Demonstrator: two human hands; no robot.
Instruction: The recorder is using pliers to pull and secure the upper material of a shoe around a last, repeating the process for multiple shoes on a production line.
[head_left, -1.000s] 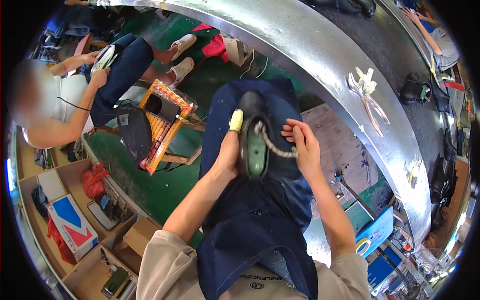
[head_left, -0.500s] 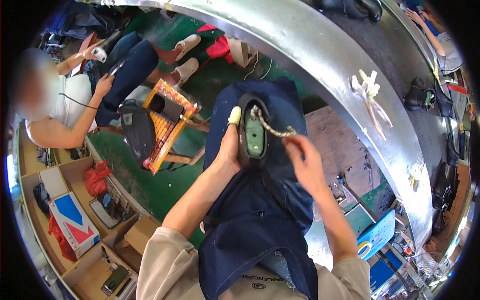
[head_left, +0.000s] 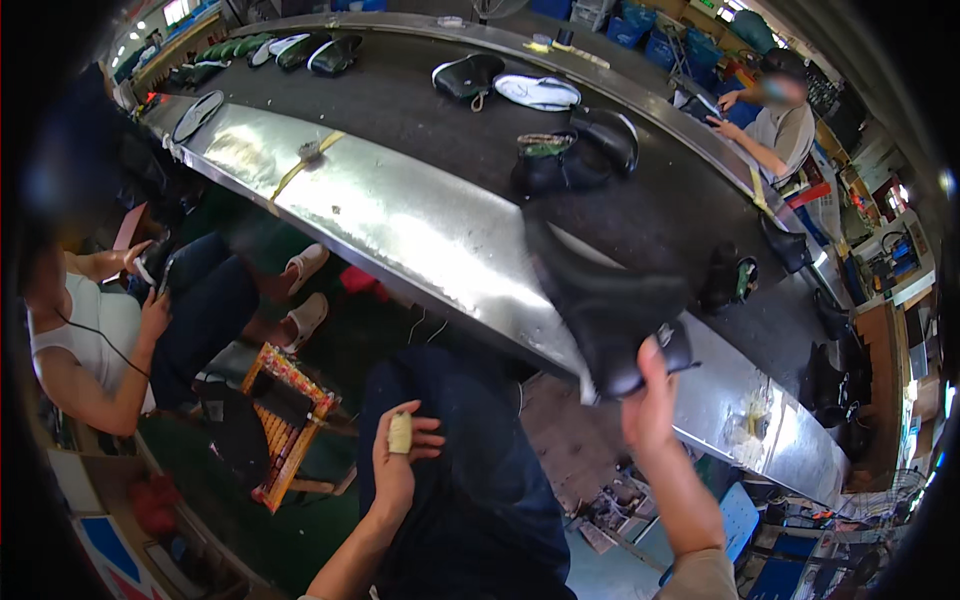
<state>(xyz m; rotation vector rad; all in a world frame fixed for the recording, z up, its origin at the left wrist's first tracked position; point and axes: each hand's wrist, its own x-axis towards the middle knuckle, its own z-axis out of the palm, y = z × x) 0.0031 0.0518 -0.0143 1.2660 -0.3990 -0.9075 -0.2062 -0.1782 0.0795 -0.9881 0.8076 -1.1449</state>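
Observation:
A black ankle boot (head_left: 615, 305), smeared by motion, is in my right hand (head_left: 652, 400), tilted above the metal ledge of the workbench. My thumb lies along its near side; the other fingers are hidden behind it. Over my dark blue apron (head_left: 470, 470) hovers my left hand (head_left: 400, 445), empty with its fingers apart and pale yellow tape around the thumb. Farther back on the dark bench top (head_left: 400, 120) stand a black shoe (head_left: 550, 165) with a green last inside and another black boot (head_left: 608, 138).
The shiny metal ledge (head_left: 400, 235) crosses in front of me. A white-soled shoe (head_left: 538, 92) and several other shoes lie along the bench top. At left a seated person (head_left: 95, 340) handles a shoe beside a bamboo stool (head_left: 285, 425). Another person (head_left: 780, 130) works across the bench.
My view has swung up toward the bench. The shoe in my lap has left it, and my left hand has let go. My right hand, earlier beside the cord, now holds a boot over the ledge.

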